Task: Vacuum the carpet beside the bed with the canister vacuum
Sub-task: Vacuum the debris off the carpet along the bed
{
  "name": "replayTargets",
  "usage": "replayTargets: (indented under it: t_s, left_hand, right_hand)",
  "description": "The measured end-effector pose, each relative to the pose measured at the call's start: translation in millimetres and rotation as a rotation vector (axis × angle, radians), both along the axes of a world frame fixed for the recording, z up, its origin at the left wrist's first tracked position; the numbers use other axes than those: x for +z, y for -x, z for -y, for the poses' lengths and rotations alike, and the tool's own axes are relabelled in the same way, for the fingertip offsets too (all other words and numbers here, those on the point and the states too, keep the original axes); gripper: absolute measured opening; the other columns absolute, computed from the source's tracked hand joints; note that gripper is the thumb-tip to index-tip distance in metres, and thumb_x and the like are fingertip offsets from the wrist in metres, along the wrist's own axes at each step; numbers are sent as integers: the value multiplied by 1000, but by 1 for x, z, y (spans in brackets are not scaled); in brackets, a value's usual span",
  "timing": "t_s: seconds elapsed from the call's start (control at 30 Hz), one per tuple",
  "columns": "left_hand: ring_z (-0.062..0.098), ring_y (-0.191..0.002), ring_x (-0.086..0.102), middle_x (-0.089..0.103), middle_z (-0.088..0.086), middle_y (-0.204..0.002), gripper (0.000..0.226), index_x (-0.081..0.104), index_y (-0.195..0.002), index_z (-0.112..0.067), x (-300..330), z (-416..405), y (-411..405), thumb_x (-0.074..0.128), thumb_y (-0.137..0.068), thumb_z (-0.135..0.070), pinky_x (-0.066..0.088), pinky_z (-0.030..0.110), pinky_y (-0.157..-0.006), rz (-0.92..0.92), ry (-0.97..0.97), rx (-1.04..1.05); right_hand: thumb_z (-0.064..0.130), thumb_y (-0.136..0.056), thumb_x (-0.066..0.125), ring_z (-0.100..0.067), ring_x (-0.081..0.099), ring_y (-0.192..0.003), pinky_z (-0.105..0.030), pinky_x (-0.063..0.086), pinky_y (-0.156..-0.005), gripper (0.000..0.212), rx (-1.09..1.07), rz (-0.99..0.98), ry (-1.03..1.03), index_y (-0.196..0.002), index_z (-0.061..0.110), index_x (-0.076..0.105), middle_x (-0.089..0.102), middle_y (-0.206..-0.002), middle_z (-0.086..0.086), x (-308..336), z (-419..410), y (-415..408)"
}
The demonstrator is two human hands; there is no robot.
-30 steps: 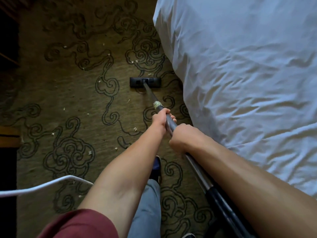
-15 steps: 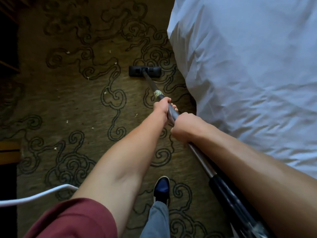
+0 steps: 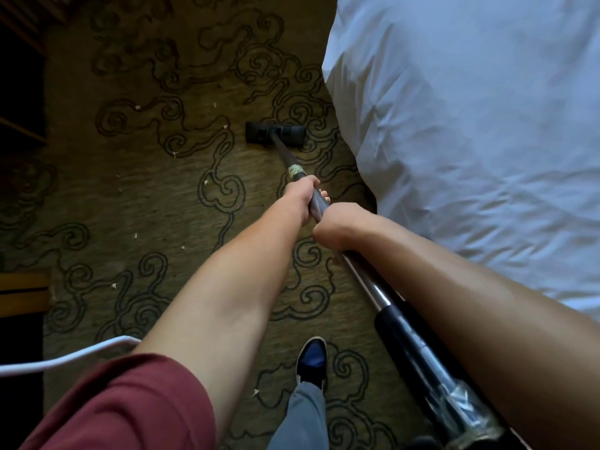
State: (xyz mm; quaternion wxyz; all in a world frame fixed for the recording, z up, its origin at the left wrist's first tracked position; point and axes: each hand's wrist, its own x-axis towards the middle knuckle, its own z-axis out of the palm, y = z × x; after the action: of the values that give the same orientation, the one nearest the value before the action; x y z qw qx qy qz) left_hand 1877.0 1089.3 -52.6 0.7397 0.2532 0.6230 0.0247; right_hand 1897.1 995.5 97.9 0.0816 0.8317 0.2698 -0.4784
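Count: one vacuum wand (image 3: pixel 363 280), one floor head (image 3: pixel 275 134), one bed (image 3: pixel 470 125), one white cable (image 3: pixel 65 358), one shoe (image 3: pixel 311 358) in view. Both my hands are wrapped around the wand: left hand (image 3: pixel 300 198) further down toward the head, right hand (image 3: pixel 337 227) just behind it, the two nearly touching. The wand is a thin metal tube, dark at its lower part, with a pale taped band (image 3: pixel 296 172) just ahead of my left hand and a thicker black section near my right forearm. The floor head is black, flat, rectangular, resting on the carpet (image 3: pixel 146 196) close beside the bed's white cover. The carpet is olive with dark swirl outlines; about ten small pale scraps (image 3: pixel 138 107) lie scattered left of the head.
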Motion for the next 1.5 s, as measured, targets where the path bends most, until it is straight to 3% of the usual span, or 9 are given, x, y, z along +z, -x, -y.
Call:
replayTargets:
  t_s: [0.13, 0.43, 0.53, 0.67, 0.8, 0.87, 1.03, 1.27, 1.5]
  left_hand:
    - [20, -55, 49, 49, 9, -68, 12, 48, -105, -5, 9, 33, 11, 53, -95, -8, 45, 31, -50, 2, 24, 5]
    - [22, -57, 52, 53, 10, -69, 10, 52, -100, -4, 25, 126, 49, 56, -94, -11, 48, 32, -56, -27, 90, 50]
    - [21, -55, 49, 50, 9, -68, 9, 50, -102, -4, 35, 157, 59, 54, -96, -9, 46, 31, -53, -26, 102, 70]
    - [21, -58, 48, 50, 9, -69, 12, 49, -105, -4, 48, 202, 71, 54, -95, -8, 45, 32, -55, -30, 125, 75]
    - [21, -59, 51, 52, 9, -71, 13, 51, -105, -5, 70, 235, 75, 55, -94, -11, 47, 31, -59, -27, 135, 106]
    - [21, -62, 54, 54, 9, -74, 15, 53, -107, -6, 83, 234, 69, 57, -94, -12, 48, 32, -59, -27, 110, 100]
    - [22, -59, 52, 52, 11, -72, 14, 50, -108, -3, 101, 192, 52, 55, -96, -9, 47, 32, -55, -15, 26, 83]
    - [22, -59, 53, 54, 12, -74, 16, 52, -111, -2, 82, 74, 31, 55, -96, -7, 48, 32, -54, 14, -31, 87]
    - [23, -56, 53, 52, 12, -72, 16, 49, -111, -4, 51, -115, 6, 54, -96, -8, 47, 32, -52, 13, -68, 115]
  right_hand:
    - [13, -84, 58, -29, 67, -95, -40, 57, -86, 38, -27, -62, -6, -121, 4, 56, 64, -106, -13, 17, 31, 10]
    - [15, -84, 61, -27, 69, -88, -40, 58, -83, 35, -18, -82, 59, -118, 7, 56, 66, -102, -11, 45, 117, 39]
    - [14, -86, 58, -26, 69, -82, -36, 59, -80, 31, -4, -108, 76, -115, 6, 56, 67, -100, -11, 54, 146, 46]
    - [14, -88, 57, -23, 66, -94, -31, 56, -83, 33, 97, -66, 129, -120, 7, 56, 65, -109, -9, 66, 184, 55]
    - [20, -87, 58, -21, 61, -85, -28, 48, -69, 37, 153, -53, 108, -122, 7, 55, 62, -103, -8, 82, 219, 55]
    - [22, -88, 57, -21, 61, -84, -28, 50, -69, 38, 156, -47, 68, -123, 7, 54, 61, -101, -8, 91, 224, 51]
    - [19, -85, 56, -23, 60, -79, -28, 49, -67, 39, 141, -58, -2, -121, 6, 57, 62, -97, -8, 97, 193, 38]
    - [20, -86, 56, -27, 65, -91, -33, 56, -83, 40, 135, -45, -56, -123, 4, 55, 64, -106, -12, 75, 83, 16]
    - [23, -84, 59, -19, 62, -68, -25, 48, -56, 38, 112, -19, -99, -118, 7, 58, 63, -87, -6, 45, -102, -7]
